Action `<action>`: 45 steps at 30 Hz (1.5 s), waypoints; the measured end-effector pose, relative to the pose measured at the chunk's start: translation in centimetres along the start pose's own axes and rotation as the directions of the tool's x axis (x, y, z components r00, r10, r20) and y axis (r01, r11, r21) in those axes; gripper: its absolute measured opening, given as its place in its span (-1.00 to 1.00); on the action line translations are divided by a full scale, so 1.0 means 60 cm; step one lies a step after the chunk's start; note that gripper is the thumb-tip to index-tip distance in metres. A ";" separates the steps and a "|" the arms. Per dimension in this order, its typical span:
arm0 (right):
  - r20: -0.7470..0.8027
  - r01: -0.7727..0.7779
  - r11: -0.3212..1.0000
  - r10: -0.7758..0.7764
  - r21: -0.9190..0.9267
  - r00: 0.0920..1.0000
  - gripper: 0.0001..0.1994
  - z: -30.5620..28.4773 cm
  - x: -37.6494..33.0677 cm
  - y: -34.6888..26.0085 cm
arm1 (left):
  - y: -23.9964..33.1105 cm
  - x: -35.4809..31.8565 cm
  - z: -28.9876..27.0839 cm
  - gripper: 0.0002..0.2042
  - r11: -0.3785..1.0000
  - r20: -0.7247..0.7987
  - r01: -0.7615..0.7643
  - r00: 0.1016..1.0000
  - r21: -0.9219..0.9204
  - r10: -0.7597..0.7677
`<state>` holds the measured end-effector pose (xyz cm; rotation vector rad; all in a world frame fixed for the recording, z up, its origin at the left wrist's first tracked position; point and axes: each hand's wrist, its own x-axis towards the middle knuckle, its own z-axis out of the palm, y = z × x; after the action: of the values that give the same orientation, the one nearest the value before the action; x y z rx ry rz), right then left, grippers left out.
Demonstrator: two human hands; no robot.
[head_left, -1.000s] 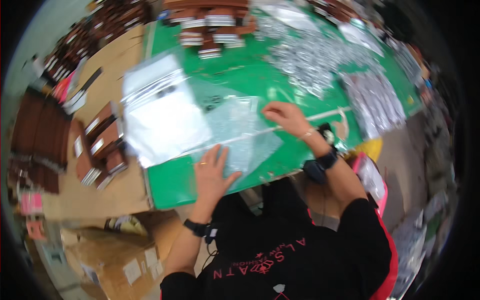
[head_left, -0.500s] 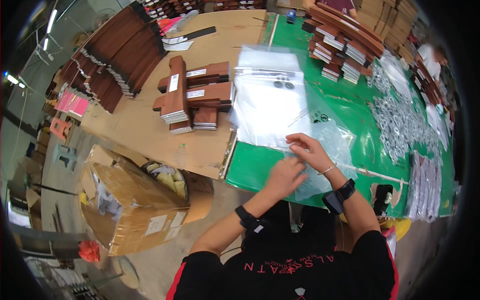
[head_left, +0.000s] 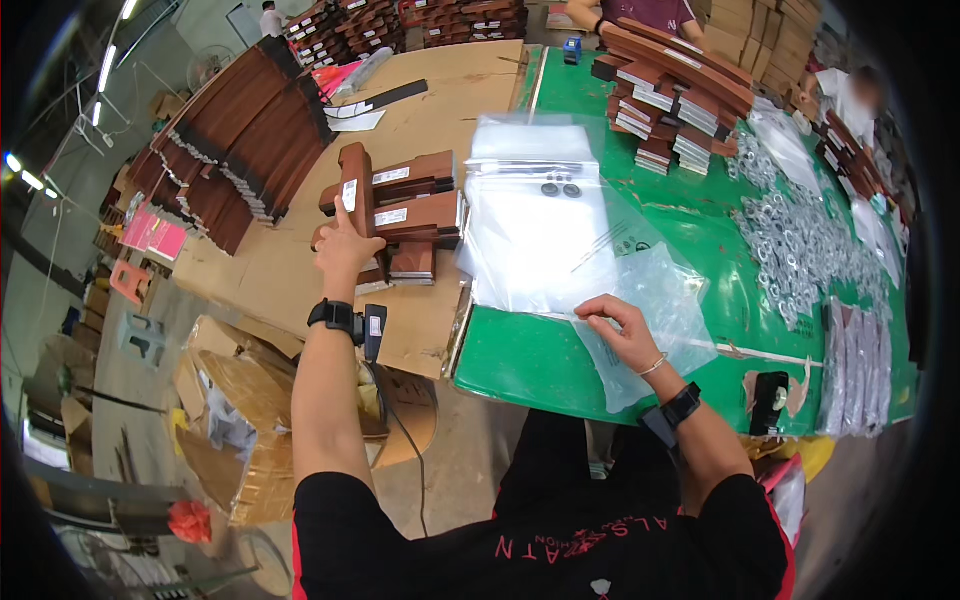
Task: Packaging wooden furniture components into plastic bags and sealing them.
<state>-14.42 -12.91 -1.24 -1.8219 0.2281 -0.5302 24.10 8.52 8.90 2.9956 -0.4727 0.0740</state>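
My left hand (head_left: 346, 246) is wrapped over the near end of a bundle of brown wooden slats (head_left: 356, 180), thumb on its right side and fingers on its left. That bundle lies across other brown bundles (head_left: 420, 215) with white labels. My right hand (head_left: 622, 335) is at the table's near side, thumb and fingers pinched together at the edge of a loose clear plastic bag (head_left: 670, 310). Part of the bag lies under the hand. Beside it is a flat pile of clear plastic bags (head_left: 540, 240) with small dark round marks near its top.
Curved brown slats (head_left: 230, 140) stand stacked at the left. On the green tabletop (head_left: 510, 340) are metal rings (head_left: 800, 240), another slat stack (head_left: 680, 95) and wrapped packs (head_left: 855, 365). An open cardboard box (head_left: 250, 420) stands below left. A person (head_left: 650, 15) is across the table.
My left hand has moved from beside my right hand to the left and taken hold of the top slat bundle. My right hand has stayed near the bag, slightly lower.
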 end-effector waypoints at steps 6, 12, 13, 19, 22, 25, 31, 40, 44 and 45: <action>-0.016 0.090 0.992 -0.092 -0.093 0.996 -0.81 0.012 -0.012 0.027 | -0.062 0.084 0.060 0.18 0.939 0.023 -0.135 0.988 -0.315 0.150; -0.059 0.010 0.997 -0.006 0.075 0.998 -0.80 0.005 -0.016 0.048 | -0.017 -0.017 -0.046 -0.02 0.515 0.050 -0.087 0.968 -0.853 0.246; -0.057 -0.001 0.987 0.010 0.161 0.998 -0.80 0.011 -0.016 0.044 | -0.013 -0.056 -0.069 -0.02 0.520 0.043 -0.088 0.971 -0.850 0.236; -0.100 -0.016 0.890 0.069 0.455 0.993 -0.71 0.011 -0.034 0.055 | 0.098 -0.275 -0.036 -0.03 -0.018 -0.062 -0.064 0.796 -0.998 0.602; -0.021 -0.102 0.738 0.155 0.667 0.988 -0.59 -0.001 -0.029 0.050 | 0.159 -0.368 0.031 -0.14 -0.171 0.152 0.411 0.642 -0.895 0.751; 0.053 -0.243 0.507 0.361 0.827 0.931 -0.52 0.002 -0.013 0.067 | 0.231 -0.421 0.063 -0.28 -0.252 0.224 0.677 0.533 -0.692 0.816; 0.131 -0.209 0.247 0.300 0.946 0.945 -0.28 -0.021 -0.037 0.068 | 0.271 -0.430 0.132 -0.28 -0.162 0.272 0.727 0.439 -0.667 0.856; 0.136 -0.096 0.379 -0.081 0.921 0.987 0.09 -0.022 -0.045 -0.032 | 0.265 -0.468 0.187 -0.13 -0.150 0.010 0.938 0.161 -0.313 0.987; 0.215 -0.246 0.399 0.121 0.883 0.969 -0.01 -0.048 -0.059 -0.011 | 0.277 -0.459 0.159 -0.07 -0.105 0.079 0.891 0.156 -0.442 0.985; 0.212 -0.245 0.403 0.125 0.882 0.969 -0.01 -0.050 -0.060 -0.007 | 0.279 -0.456 0.148 -0.04 -0.051 0.199 0.842 0.186 -0.537 0.962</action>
<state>-19.03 -13.87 -1.01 -0.7045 0.0289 -0.2749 -6.79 0.01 -0.05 0.5436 -0.4612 -1.6528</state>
